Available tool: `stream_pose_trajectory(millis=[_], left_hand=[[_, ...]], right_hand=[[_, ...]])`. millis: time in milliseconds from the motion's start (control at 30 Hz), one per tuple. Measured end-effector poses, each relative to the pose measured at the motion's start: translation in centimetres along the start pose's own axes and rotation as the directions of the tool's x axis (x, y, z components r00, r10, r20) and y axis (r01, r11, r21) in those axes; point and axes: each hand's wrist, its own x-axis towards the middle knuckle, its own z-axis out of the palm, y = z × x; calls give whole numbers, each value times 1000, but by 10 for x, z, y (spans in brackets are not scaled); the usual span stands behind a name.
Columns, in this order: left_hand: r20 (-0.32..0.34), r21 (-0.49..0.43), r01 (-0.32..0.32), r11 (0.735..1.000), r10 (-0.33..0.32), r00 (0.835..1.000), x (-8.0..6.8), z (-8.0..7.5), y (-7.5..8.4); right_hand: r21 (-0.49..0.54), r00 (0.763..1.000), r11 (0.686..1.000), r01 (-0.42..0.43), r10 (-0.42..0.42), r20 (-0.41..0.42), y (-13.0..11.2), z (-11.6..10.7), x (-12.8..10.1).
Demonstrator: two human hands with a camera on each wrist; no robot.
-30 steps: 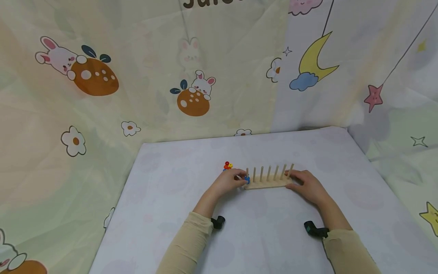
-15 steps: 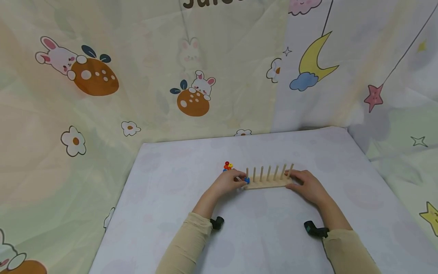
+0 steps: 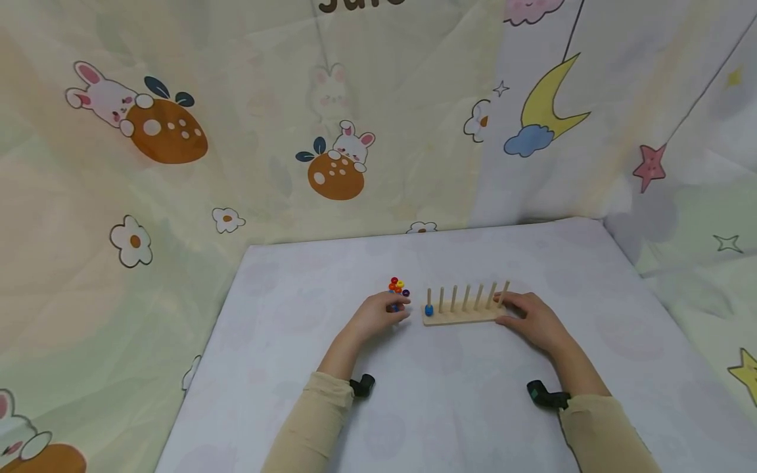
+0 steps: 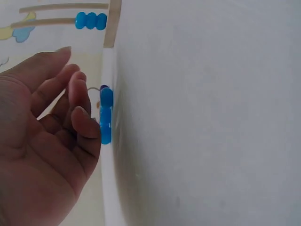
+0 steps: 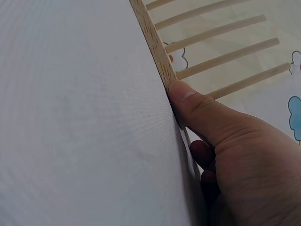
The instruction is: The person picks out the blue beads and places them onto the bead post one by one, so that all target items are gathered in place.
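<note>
A wooden peg board (image 3: 461, 318) with a row of upright pegs rests on the table. Blue beads (image 3: 429, 311) sit at the foot of its leftmost peg; the left wrist view shows three blue beads (image 4: 91, 21) there. My left hand (image 3: 378, 314) is left of the board, fingers loosely bent, with nothing visible between them. Right beside those fingers, more blue beads (image 4: 106, 115) lie on the table, partly hidden by the hand in the head view. At the board's right end, my right hand (image 3: 535, 320) grips the wood, thumb (image 5: 186, 96) on the near edge.
Behind my left hand is a small cluster of red, orange and yellow beads (image 3: 395, 284), with a dark purple bead (image 3: 405, 293) at its right. A white cloth covers the table (image 3: 449, 394). A printed cloth backdrop (image 3: 254, 131) hangs behind the table's far edge.
My left hand has let go of the blue beads on the leftmost peg and moved left to the loose beads. My right hand stays on the board's right end.
</note>
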Motion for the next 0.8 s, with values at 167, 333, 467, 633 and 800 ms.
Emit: stream_pose_trajectory(millis=[167, 333, 467, 633, 800], left_hand=[[-30, -18, 23, 1000, -24, 999, -6, -2, -11], [-56, -28, 77, 997, -79, 995, -11, -4, -21], [-56, -43, 87, 995, -90, 994, -12, -4, -24], [-53, -25, 91, 996, -92, 994, -12, -4, -25], [-55, -3, 91, 996, -91, 994, -11, -2, -27]], right_hand=[[1, 1000, 1000, -4, 4, 1, 1, 0, -2], [5, 1000, 1000, -6, 6, 2, 1, 1, -3], [-3, 1000, 1000, -9, 9, 2, 1, 2, -3], [-1, 1000, 1000, -10, 10, -2, -1, 2, -5], [2, 1000, 1000, -16, 16, -2, -2, 2, -8]])
